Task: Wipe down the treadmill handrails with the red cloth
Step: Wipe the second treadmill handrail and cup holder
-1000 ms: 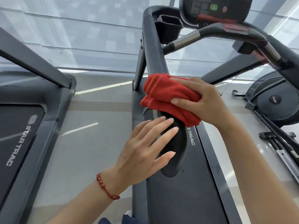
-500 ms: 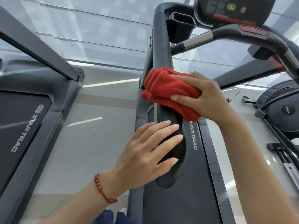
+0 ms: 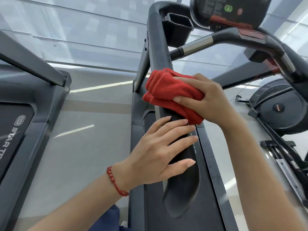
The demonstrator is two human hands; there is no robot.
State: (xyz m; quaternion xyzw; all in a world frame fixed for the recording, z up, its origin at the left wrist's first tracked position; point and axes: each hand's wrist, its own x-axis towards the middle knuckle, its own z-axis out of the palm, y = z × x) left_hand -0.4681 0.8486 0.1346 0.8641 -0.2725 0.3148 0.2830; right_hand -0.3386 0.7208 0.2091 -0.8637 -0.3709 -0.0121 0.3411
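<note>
A black treadmill handrail (image 3: pixel 158 52) runs from the console down toward me and ends in a rounded tip (image 3: pixel 181 197). A folded red cloth (image 3: pixel 165 90) is wrapped over the rail about midway. My right hand (image 3: pixel 210 99) grips the cloth, thumb underneath and fingers over the top. Just below the cloth my left hand (image 3: pixel 160 152) rests on the rail with straight, spread fingers laid across it; a red bead bracelet is on that wrist.
The console (image 3: pixel 226 12) and a cup holder (image 3: pixel 178 27) are at the top. A curved front bar with a metal section (image 3: pixel 198 45) crosses to the right. A second treadmill (image 3: pixel 25 114) stands on the left, and a round exercise machine (image 3: pixel 278 107) on the right.
The cloth and my right hand have slid a little up the rail toward the console. My left hand has followed up the rail and now lies close under the cloth.
</note>
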